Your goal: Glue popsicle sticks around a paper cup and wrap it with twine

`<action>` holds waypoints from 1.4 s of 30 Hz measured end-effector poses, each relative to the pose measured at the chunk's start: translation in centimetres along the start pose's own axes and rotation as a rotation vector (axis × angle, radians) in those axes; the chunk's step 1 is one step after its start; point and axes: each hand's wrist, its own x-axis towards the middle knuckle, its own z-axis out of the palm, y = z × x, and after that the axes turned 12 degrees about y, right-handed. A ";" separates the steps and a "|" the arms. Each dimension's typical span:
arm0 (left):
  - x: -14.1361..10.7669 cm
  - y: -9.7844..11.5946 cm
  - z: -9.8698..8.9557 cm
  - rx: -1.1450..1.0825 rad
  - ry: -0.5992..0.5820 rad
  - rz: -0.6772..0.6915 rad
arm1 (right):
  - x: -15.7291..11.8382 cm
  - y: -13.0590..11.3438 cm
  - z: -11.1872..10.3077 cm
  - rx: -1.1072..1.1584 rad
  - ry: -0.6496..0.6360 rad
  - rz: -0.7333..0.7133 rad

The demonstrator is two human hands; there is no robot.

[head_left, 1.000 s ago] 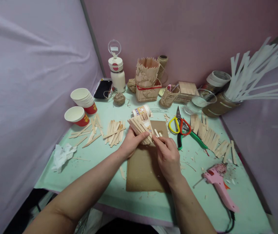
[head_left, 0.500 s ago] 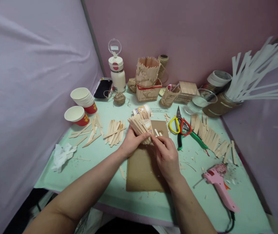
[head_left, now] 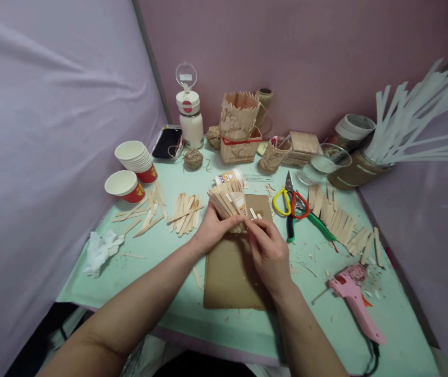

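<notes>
A paper cup (head_left: 224, 203), its side largely covered with upright wooden craft sticks, is tilted between my hands above a brown cardboard sheet (head_left: 234, 277). My left hand (head_left: 214, 230) wraps around its left side, thumb lying across the lower ends of the sticks. On the other side, the fingers of my right hand (head_left: 269, 251) are pinched together against the cup's lower edge. What lies right under those fingertips is hidden. Part of the printed cup wall shows bare between sticks. Just behind it is another printed paper cup (head_left: 235, 176).
Left are loose craft sticks (head_left: 185, 214), stacked red-and-white cups (head_left: 135, 157) and a crumpled tissue (head_left: 102, 251). Right are scissors (head_left: 290, 196), green-handled pliers (head_left: 318, 225), more sticks (head_left: 337, 222) and a pink glue gun (head_left: 357, 303). A bottle (head_left: 190, 123) and stick-covered holders (head_left: 239, 120) line the back.
The camera view has shifted very slightly. Both hands keep nearly the same hold on the stick-covered cup, which has turned only a little.
</notes>
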 end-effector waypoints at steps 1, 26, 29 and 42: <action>0.0 0.0 0.0 0.007 -0.002 0.001 | 0.0 0.0 0.0 0.012 -0.002 0.007; 0.4 -0.3 -0.4 0.065 -0.028 -0.009 | 0.4 0.2 -0.1 0.161 -0.022 0.074; 0.4 -0.2 -0.4 0.062 -0.024 -0.020 | 0.3 0.3 -0.1 0.150 -0.023 0.062; 0.3 0.0 -0.4 0.068 -0.019 -0.031 | -0.1 0.4 0.0 0.077 -0.051 0.024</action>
